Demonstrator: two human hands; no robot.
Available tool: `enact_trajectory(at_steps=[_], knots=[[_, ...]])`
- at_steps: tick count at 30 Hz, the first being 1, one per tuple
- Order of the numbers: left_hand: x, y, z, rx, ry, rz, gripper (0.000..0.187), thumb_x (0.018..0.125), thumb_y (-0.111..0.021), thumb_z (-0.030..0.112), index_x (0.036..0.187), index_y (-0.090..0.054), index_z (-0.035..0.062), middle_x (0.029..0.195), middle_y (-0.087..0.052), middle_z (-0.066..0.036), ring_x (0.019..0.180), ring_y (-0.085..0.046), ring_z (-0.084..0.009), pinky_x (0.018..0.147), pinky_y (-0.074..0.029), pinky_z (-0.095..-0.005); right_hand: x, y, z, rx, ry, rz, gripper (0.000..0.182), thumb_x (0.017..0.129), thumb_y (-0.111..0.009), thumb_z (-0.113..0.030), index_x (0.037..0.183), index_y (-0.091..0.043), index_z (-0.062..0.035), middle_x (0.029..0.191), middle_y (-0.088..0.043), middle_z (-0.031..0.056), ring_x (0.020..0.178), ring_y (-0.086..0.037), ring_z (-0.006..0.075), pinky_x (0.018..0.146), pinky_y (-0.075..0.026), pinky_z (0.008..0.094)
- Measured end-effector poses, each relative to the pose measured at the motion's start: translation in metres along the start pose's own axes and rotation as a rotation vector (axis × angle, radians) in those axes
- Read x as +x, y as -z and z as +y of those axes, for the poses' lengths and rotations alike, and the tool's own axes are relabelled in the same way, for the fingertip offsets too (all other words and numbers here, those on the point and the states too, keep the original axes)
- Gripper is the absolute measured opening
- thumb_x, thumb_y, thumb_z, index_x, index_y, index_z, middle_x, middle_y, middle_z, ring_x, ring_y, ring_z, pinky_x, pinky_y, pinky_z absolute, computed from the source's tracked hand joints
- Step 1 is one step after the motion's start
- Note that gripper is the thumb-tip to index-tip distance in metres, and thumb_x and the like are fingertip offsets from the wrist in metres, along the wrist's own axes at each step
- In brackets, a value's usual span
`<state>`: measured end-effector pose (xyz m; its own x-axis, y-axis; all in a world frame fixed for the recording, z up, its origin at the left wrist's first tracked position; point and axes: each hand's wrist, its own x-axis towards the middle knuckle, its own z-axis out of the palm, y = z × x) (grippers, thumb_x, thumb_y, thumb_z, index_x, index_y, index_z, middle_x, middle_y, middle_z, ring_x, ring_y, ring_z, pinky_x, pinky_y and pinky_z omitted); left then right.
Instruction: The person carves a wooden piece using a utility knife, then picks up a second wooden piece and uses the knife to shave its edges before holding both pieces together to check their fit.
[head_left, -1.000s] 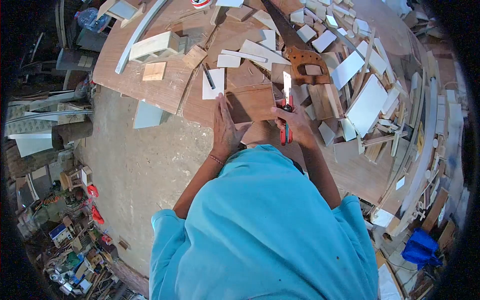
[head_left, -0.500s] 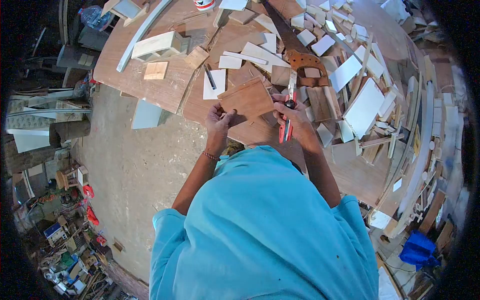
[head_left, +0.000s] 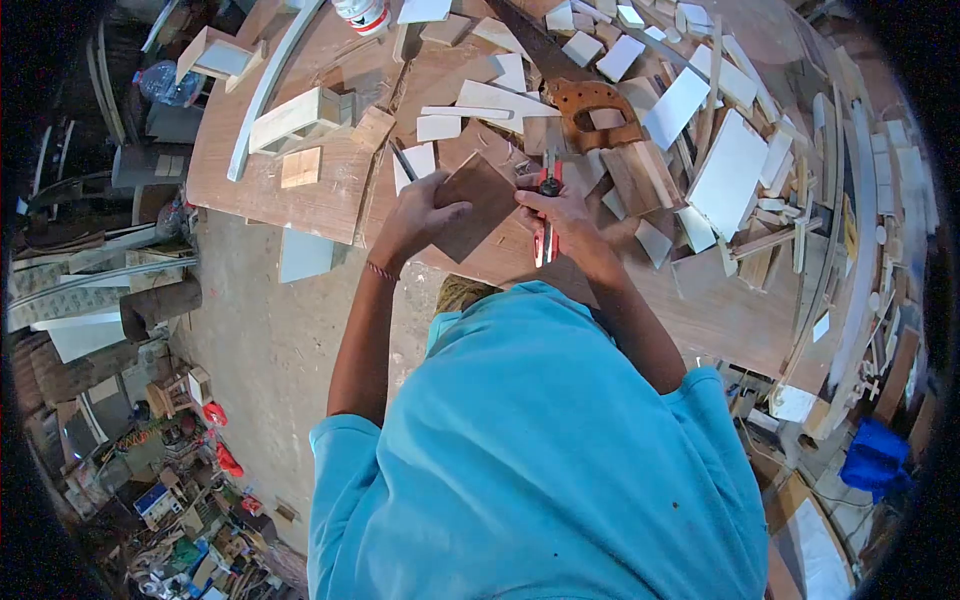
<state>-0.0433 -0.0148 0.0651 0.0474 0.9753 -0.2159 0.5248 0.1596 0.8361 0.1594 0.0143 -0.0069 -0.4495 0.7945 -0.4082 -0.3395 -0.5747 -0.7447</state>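
Observation:
My left hand [head_left: 415, 215] is closed on the left corner of a thin brown wooden board [head_left: 478, 208], its thumb across the face. The board is held tilted over the table's front edge. At the board's right corner, my right hand [head_left: 568, 212] grips a red utility knife [head_left: 545, 247], whose blade end points away from me. Beyond the left hand lies a white piece [head_left: 421, 158] with a dark pen or pencil [head_left: 403, 162] on it. A handsaw [head_left: 597, 112] with a brown wooden handle rests past the right hand.
Many white and bare wood offcuts [head_left: 722, 172] are heaped on the right of the wooden table [head_left: 240, 190]. A small wooden box [head_left: 295, 118] and a block [head_left: 301, 167] sit on the left. A white tub [head_left: 362, 14] stands at the back.
The board has turned so a corner points toward me, and my left hand has come higher around its left side. The knife has swung more upright and leftward. The camera view has shifted.

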Motion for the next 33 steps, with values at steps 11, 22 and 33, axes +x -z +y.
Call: enact_trajectory(at_steps=[11, 22, 33], knots=[[0.027, -0.007, -0.039, -0.6, 0.269, -0.161, 0.028, 0.076, -0.058, 0.012, 0.099, -0.053, -0.0022, 0.088, -0.057, -0.003, 0.075, -0.052, -0.0074, 0.066, -0.043, -0.0202, -0.024, 0.023, -0.019, 0.002, -0.078, 0.098, 0.024, 0.082, -0.05, -0.027, 0.092, -0.047, -0.0057, 0.073, -0.053, 0.0032, 0.055, -0.053, 0.011, 0.041, -0.036, 0.0199], [0.042, -0.025, -0.057, 0.03, -0.048, 0.002, 0.028, 0.069, -0.054, 0.005, 0.096, -0.055, -0.0015, 0.089, -0.059, -0.015, 0.08, -0.058, -0.0216, 0.069, -0.045, -0.0287, -0.013, 0.019, 0.012, -1.133, 0.16, 0.186, 0.034, 0.084, -0.041, -0.031, 0.098, -0.045, -0.0002, 0.071, -0.055, 0.0186, 0.061, -0.057, 0.0304, 0.054, -0.044, 0.0382], [0.05, -0.043, -0.03, 0.739, -0.256, -0.014, 0.016, 0.069, -0.055, 0.019, 0.078, -0.058, 0.0064, 0.071, -0.058, -0.015, 0.066, -0.056, -0.0319, 0.059, -0.044, -0.0405, -0.012, 0.01, 0.019, -1.207, 0.104, 0.191, 0.038, 0.083, -0.039, -0.032, 0.089, -0.048, 0.0051, 0.076, -0.055, 0.0273, 0.074, -0.054, 0.0403, 0.066, -0.041, 0.0471]])
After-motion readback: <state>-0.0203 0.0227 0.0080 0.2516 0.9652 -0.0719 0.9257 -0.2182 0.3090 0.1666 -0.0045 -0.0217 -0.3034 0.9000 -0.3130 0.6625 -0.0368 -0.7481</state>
